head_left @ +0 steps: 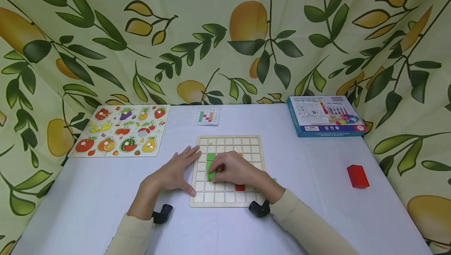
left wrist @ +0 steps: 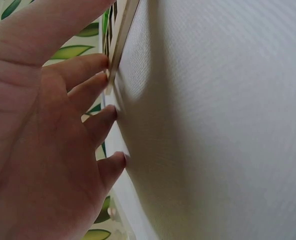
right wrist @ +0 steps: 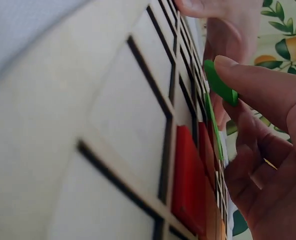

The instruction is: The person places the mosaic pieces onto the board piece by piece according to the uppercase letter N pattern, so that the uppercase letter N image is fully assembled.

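Note:
A wooden grid board (head_left: 211, 204) lies in the middle of the table. My left hand (head_left: 174, 172) has its fingers spread along the board's left edge, fingertips and thumb touching it. Over the left part of the grid, my right hand (head_left: 234, 167) pinches a green square tile (right wrist: 220, 82) between thumb and fingers; in the right wrist view the tile is tilted, just off the board. Other green tiles (head_left: 210, 157) sit in cells above it. A red tile (head_left: 240, 187) shows below my right hand, and an orange tile (head_left: 240, 154) is mostly hidden behind it.
A small pattern card (head_left: 207, 116) with coloured squares lies behind the board. To the left is a fruit picture board (head_left: 121, 131). A flat printed box (head_left: 325, 116) lies at back right, a red block (head_left: 358, 176) in front of it. Something green (head_left: 274, 179) peeks out past my right wrist.

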A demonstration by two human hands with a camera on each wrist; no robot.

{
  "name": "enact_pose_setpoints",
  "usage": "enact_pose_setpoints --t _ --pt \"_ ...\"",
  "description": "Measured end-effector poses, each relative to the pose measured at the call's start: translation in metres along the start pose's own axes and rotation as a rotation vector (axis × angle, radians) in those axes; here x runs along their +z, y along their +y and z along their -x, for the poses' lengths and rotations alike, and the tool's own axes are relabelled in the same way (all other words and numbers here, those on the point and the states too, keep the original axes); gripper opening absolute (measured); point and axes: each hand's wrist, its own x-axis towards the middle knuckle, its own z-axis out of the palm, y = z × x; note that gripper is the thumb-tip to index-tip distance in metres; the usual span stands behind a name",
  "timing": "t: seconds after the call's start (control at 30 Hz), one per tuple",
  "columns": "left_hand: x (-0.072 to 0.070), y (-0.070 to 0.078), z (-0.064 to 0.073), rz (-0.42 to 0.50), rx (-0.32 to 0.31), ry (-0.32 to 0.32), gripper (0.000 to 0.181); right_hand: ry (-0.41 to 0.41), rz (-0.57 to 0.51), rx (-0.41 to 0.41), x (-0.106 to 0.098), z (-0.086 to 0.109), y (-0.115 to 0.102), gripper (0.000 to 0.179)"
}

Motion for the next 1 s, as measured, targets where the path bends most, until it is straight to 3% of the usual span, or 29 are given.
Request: enact_pose_setpoints --t 0.3,1.0 --pt "-0.0005 -0.0002 -0.0004 0.004 0.004 0.002 0.124 -0.006 0.199 0.054 0.0065 -0.001 -0.0033 0.013" --pt "0.0014 -0.0011 -0.0014 -0.001 -0.006 0.008 0.123 -0.027 0.219 0.08 0.0084 -0.007 -0.0067 0.017"
